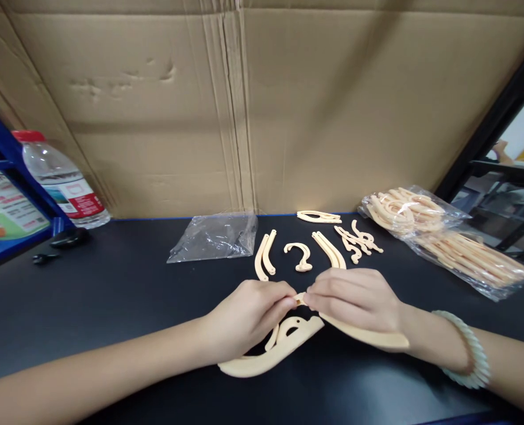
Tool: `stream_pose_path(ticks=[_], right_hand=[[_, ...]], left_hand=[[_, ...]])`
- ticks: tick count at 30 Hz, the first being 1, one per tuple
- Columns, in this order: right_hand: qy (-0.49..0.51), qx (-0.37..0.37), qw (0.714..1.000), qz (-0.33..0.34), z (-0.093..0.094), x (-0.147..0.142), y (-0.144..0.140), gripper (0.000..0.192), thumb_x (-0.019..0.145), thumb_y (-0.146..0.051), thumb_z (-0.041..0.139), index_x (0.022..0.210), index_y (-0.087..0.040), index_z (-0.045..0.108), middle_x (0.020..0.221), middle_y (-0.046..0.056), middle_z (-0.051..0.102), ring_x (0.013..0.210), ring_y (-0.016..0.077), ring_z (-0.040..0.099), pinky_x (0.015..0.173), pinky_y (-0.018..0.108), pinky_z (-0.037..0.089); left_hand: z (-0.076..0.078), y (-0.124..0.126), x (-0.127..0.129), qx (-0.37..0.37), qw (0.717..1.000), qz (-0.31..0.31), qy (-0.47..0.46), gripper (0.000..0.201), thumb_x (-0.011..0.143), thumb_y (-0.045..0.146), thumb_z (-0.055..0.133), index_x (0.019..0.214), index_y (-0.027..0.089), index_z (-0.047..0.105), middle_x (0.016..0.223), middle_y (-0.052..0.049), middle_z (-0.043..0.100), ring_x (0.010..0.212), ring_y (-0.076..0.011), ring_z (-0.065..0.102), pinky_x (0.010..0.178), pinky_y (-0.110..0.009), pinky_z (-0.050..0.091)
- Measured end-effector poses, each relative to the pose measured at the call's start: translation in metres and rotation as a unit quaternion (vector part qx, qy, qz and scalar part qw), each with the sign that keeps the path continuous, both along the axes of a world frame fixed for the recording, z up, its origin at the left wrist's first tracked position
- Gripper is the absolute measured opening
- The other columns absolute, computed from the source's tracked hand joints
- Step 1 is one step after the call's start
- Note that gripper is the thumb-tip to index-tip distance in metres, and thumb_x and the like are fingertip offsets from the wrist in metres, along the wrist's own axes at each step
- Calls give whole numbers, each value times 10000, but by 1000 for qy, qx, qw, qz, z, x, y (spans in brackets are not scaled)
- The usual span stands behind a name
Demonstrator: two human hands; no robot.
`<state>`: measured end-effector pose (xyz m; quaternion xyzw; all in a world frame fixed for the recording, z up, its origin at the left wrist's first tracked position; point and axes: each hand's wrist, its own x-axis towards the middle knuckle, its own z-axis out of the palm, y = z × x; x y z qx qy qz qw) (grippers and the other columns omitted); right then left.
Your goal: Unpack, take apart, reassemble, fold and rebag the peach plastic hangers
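Note:
My left hand [251, 313] is closed in a pinch on one end of a cream plastic hanger part [301, 299]. On the other side of that end, the fingertips of my right hand [354, 300] are pinched too. A long curved hanger arm [372, 336] sticks out beneath my right palm; whether it is one piece with the pinched end is hidden. Below my left hand lies a wider cream hanger part [271, 357] with a curved cutout, partly covered by the hand. Just beyond my hands, a hanger hook [304, 254] rests between two pairs of curved arms [265, 255] [330, 251].
Several small hooked pieces [359, 241] lie right of centre, with a cream part [318, 217] behind them. Bags of cream parts [403, 209] [474, 260] are at right, a flat clear bag [218, 239] at back. A water bottle [62, 180] stands left, before cardboard [156, 106].

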<state>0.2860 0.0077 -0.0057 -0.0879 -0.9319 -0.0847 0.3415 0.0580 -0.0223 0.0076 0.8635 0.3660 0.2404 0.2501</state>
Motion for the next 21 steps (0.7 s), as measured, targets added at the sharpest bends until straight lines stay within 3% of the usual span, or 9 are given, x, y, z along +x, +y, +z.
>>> stream_pose_path(ticks=[4, 8, 12, 15, 18, 19, 21], right_hand=[[-57, 68, 996, 11, -1, 3, -4, 306, 930, -123, 425, 1093, -230, 661, 896, 64, 733, 813, 213, 668, 640, 349, 555], [-99, 54, 993, 37, -3, 4, -5, 277, 898, -150, 488, 1064, -253, 684, 887, 63, 738, 809, 238, 678, 581, 373, 547], [-100, -1, 992, 76, 7, 7, -4, 180, 887, -217, 568, 982, -296, 699, 901, 29, 735, 823, 222, 681, 515, 338, 520], [-13, -91, 996, -19, 24, 15, 5, 113, 883, -271, 586, 898, -302, 693, 900, 24, 720, 837, 213, 666, 615, 352, 537], [62, -114, 983, -130, 44, 32, 29, 176, 928, -238, 485, 918, -242, 660, 926, 77, 685, 894, 228, 630, 732, 397, 510], [69, -131, 975, -165, 49, 39, 39, 191, 934, -232, 460, 908, -221, 649, 913, 87, 676, 858, 224, 626, 713, 393, 501], [28, -254, 937, -239, 52, 56, 60, 205, 915, -304, 469, 855, -215, 644, 770, 49, 662, 671, 185, 603, 589, 333, 473]], left_hand=[[1, -1, 1, 34, 998, -10, 46, 308, 983, 266, 368, 855, 168, 630, 675, -24, 600, 561, -145, 532, 543, -245, 395], [3, -2, 3, 32, 997, -5, 69, 315, 987, 260, 352, 825, 169, 606, 660, -20, 583, 538, -142, 520, 527, -243, 374], [3, 2, 0, -13, 1000, -18, 19, 365, 992, 309, 351, 744, 173, 582, 605, 8, 530, 534, -122, 487, 526, -225, 374], [-1, 8, -5, -147, 986, -8, -80, 395, 984, 405, 366, 748, 170, 578, 528, 38, 477, 456, -103, 473, 475, -212, 378], [-6, 15, -7, -306, 921, 19, -240, 364, 940, 487, 435, 873, 160, 581, 531, 50, 484, 388, -106, 503, 420, -216, 393], [-7, 17, -8, -332, 900, 24, -280, 347, 916, 488, 487, 893, 155, 580, 551, 42, 509, 402, -113, 528, 431, -221, 412], [-7, 20, -7, -354, 875, 31, -328, 313, 875, 457, 578, 897, 145, 591, 601, 15, 566, 460, -127, 577, 484, -239, 456]])
